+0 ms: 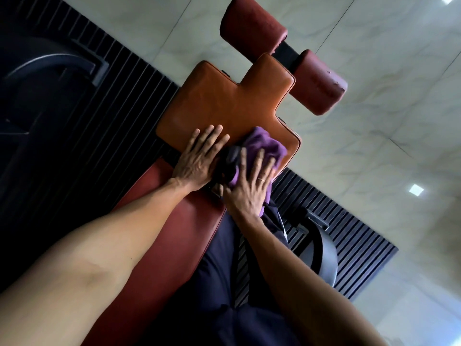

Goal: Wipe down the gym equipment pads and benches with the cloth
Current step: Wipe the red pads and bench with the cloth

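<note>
An orange-brown seat pad (224, 101) lies in the middle of the head view, joined to a longer dark red bench pad (159, 236) that runs toward me. My right hand (249, 183) presses flat on a purple cloth (264, 143) at the seat pad's near right corner, fingers spread and straight. My left hand (199, 158) rests flat on the seat pad's near edge, just left of the cloth, holding nothing. Part of the cloth looks dark grey under my right fingers.
Two dark red roller pads (252, 23) (319, 81) sit on a black bar beyond the seat pad. A black ribbed mat (119, 78) lies under the bench on pale marble floor tiles (386, 121). Black curved frame parts (324, 248) stand at the right and far left.
</note>
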Motion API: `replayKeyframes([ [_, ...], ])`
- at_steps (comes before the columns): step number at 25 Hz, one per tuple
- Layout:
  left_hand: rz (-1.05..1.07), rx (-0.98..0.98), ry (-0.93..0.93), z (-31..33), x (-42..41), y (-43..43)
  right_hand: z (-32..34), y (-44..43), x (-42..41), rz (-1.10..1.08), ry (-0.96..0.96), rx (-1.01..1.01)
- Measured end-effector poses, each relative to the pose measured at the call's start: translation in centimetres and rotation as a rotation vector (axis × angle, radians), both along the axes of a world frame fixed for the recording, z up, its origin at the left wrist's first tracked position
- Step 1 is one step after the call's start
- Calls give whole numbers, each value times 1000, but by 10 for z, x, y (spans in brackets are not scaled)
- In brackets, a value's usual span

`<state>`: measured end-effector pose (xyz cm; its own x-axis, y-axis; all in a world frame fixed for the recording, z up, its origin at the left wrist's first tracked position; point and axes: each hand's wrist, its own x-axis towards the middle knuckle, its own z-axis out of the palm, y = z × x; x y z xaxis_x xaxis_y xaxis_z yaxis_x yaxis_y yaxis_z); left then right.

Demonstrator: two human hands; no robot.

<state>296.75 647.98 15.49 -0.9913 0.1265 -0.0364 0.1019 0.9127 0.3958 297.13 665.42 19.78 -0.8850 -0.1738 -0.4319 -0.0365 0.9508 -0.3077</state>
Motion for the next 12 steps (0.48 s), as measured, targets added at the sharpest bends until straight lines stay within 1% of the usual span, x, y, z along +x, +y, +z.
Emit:
replayKeyframes([
  [1,-11,1,-23,1,1,-2,-2,1,11,116,39,-13],
  [3,-2,5,-33,5,7,-1,-8,23,28,284,130,-52],
  [5,22,9,-24,9,13,-1,-14,65,30,406,216,-73],
  [6,27,12,-27,9,16,-2,-14,84,26,451,226,-52],
  [7,34,10,-32,10,19,-4,-13,97,19,472,212,-12],
  [9,52,-1,-44,12,23,-6,-13,90,-3,386,178,31],
  [11,87,-11,-60,13,24,-8,-13,47,-27,292,162,9],
  [12,123,-15,-69,15,25,-9,-14,19,-34,318,161,1],
])
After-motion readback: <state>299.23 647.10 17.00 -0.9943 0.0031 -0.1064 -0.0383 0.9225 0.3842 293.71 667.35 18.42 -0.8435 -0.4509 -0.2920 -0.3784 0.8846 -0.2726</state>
